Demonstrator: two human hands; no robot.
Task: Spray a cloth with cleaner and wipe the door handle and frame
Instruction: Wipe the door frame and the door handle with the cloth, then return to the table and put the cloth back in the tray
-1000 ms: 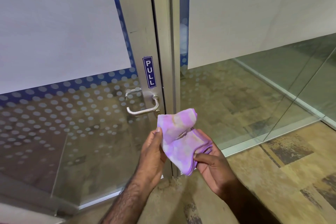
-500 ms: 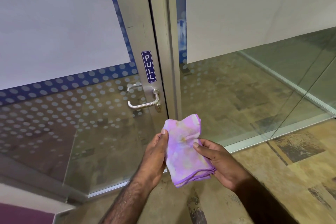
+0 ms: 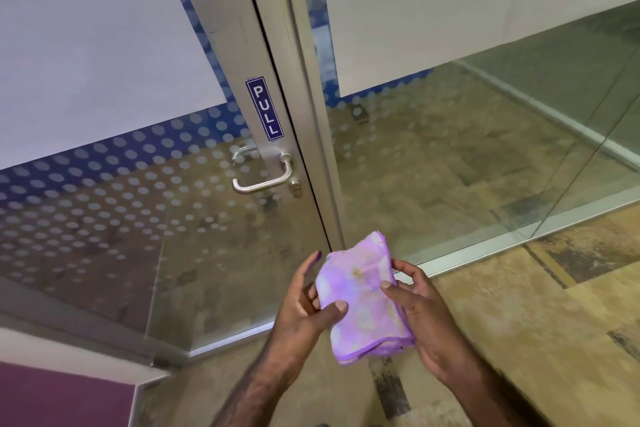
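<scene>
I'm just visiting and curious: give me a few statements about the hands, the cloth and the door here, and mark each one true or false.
1. Both hands hold the cloth. True: the left hand and the right hand grip it from either side.
2. The cloth is pressed against the handle. False: it is held well below the handle, apart from it.
3. The sign above the handle reads PUSH. False: it reads PULL.
4. The cloth is purple and folded. True.
5. A spray bottle is in the right hand. False: no bottle is in view; that hand holds only the cloth.
</scene>
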